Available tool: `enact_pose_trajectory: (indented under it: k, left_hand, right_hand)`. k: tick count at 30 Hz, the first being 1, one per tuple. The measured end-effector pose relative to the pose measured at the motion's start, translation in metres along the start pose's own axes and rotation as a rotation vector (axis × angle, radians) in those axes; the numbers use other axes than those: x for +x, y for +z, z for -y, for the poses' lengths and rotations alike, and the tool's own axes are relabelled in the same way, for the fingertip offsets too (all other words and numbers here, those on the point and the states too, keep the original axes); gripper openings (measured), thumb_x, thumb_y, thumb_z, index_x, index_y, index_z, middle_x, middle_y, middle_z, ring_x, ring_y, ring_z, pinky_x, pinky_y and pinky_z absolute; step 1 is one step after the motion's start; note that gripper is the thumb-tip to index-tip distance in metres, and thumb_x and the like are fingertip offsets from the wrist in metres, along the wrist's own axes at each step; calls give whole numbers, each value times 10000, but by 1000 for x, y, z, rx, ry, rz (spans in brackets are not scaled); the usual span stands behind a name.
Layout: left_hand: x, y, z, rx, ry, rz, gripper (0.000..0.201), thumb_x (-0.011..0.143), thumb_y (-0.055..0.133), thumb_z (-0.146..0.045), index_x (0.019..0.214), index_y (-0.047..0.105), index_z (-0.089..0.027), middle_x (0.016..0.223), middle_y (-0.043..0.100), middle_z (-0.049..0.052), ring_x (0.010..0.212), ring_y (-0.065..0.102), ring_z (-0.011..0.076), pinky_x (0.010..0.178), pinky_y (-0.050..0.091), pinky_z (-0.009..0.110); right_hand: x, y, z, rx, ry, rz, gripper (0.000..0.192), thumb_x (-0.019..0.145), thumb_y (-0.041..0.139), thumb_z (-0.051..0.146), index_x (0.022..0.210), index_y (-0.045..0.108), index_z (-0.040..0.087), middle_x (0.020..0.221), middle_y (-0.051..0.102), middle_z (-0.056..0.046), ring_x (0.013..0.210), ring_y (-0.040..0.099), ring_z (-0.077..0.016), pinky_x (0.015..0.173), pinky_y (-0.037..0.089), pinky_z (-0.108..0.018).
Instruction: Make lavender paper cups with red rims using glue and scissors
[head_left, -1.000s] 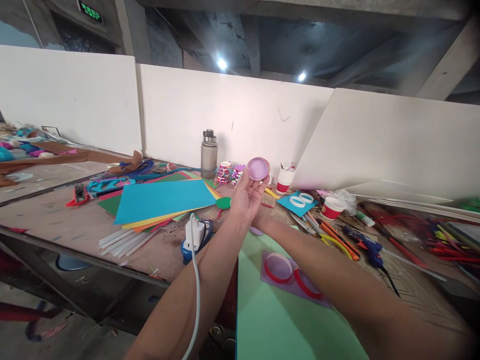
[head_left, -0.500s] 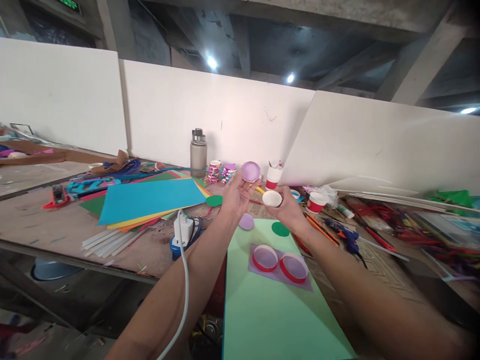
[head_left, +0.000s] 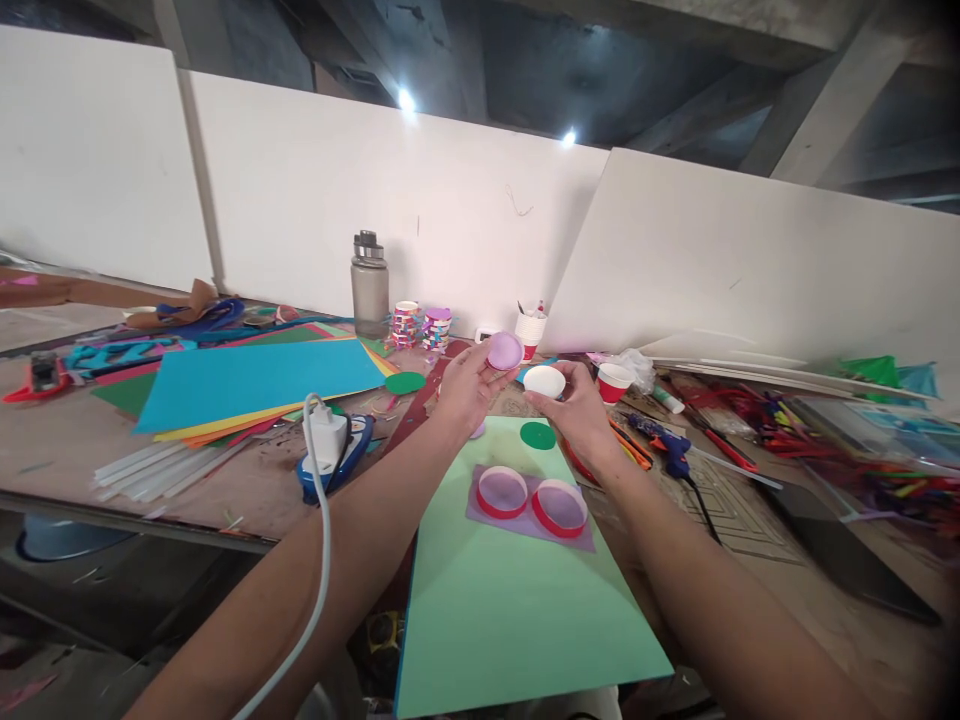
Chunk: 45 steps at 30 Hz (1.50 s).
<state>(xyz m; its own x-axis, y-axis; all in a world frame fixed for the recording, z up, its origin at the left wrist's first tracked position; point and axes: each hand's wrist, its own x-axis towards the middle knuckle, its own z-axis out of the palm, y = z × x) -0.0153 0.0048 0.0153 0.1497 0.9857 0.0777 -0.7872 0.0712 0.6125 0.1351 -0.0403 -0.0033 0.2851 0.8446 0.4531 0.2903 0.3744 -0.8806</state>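
Nearest, a light green sheet (head_left: 517,600) overhangs the near edge of the tabletop (head_left: 67,440). On it lies a purple scrap carrying two red-rimmed rings (head_left: 531,498), with a green paper disc (head_left: 538,435) just beyond.

Above the sheet's far end, the left hand (head_left: 465,385) pinches a purple disc-shaped lid (head_left: 505,351) at its rim with the fingertips. The right hand (head_left: 577,405) is closed around a small white cup (head_left: 544,381), held by its side with the mouth up. The two pieces are near each other but apart.

Both look like thin paper: very light, easily crushed, and probably best gripped gently at the rim or wall rather than squeezed across the middle.

Open room is mostly the bare green sheet. To the right lies a glue gun (head_left: 667,450) with pens, to the left a charger (head_left: 326,435) and stacked coloured sheets (head_left: 255,385). Towards the far edge stand a bottle (head_left: 370,285) and red-and-white cups (head_left: 613,381) against white boards.
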Motion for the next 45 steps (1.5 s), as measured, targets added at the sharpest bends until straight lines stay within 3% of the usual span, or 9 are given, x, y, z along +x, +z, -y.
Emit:
enact_pose_trajectory:
  k: [5, 10, 17, 24, 31, 36, 39, 45]
  left_hand:
    - [-1, 2, 2, 32, -33, 19, 123, 872, 747, -209, 881, 661, -121, 854, 749, 81, 844, 735, 191, 994, 568, 454]
    - [-4, 4, 5, 48, -63, 8, 96, 912, 689, -192, 867, 646, -119, 790, 732, 55, 724, 703, 155, 935, 583, 404]
    - [-4, 3, 7, 73, -87, 34, 88, 931, 654, -207, 938, 664, -119, 843, 746, 79, 780, 714, 177, 935, 580, 420]
    - [-6, 4, 10, 62, -92, 40, 31, 902, 670, -171, 876, 675, -156, 790, 721, 21, 705, 671, 130, 810, 581, 297]
    - [-9, 6, 9, 55, -125, 68, 51, 860, 684, -151, 903, 704, -169, 792, 720, 19, 764, 681, 146, 759, 566, 256]
    - [-10, 6, 10, 78, -161, 99, 57, 892, 658, -168, 895, 712, -152, 819, 730, 35, 711, 659, 128, 721, 558, 237]
    - [-10, 6, 11, 76, -164, 94, 55, 892, 664, -172, 895, 716, -156, 821, 726, 37, 736, 669, 133, 780, 564, 247]
    - [-11, 6, 11, 69, -143, 102, 71, 886, 674, -175, 932, 723, -153, 882, 750, 54, 863, 712, 166, 924, 568, 312]
  right_hand:
    - [-3, -1, 7, -42, -87, -25, 556, 580, 824, 367, 1006, 486, 248, 1005, 682, -38, 875, 664, -210, 759, 574, -365]
    - [-3, -4, 12, -120, -109, 14, 572, 639, 831, 496, 1036, 515, 233, 991, 678, -55, 884, 660, -233, 762, 572, -387]
    - [-2, -8, 1, -220, -239, 55, 568, 865, 677, 571, 1322, 586, 246, 1248, 653, -107, 848, 638, -209, 798, 570, -395]
    - [0, -7, -2, -348, -387, 5, 523, 857, 719, 523, 1261, 615, 207, 1250, 645, -153, 1117, 601, -300, 884, 550, -451]
    - [0, -12, 4, -417, -344, -26, 481, 792, 808, 491, 1152, 638, 220, 1138, 676, -116, 1050, 626, -302, 893, 534, -456]
    - [-2, -10, 8, -403, -344, -14, 492, 754, 834, 343, 1192, 642, 225, 1187, 661, -114, 1021, 630, -281, 844, 558, -430]
    - [-3, -8, 8, -372, -334, -13, 510, 749, 790, 265, 1234, 632, 238, 1215, 643, -112, 993, 631, -260, 794, 576, -405]
    - [-1, -7, 3, -282, -263, -22, 516, 771, 720, 296, 1269, 600, 232, 1275, 593, -115, 823, 623, -182, 759, 590, -381]
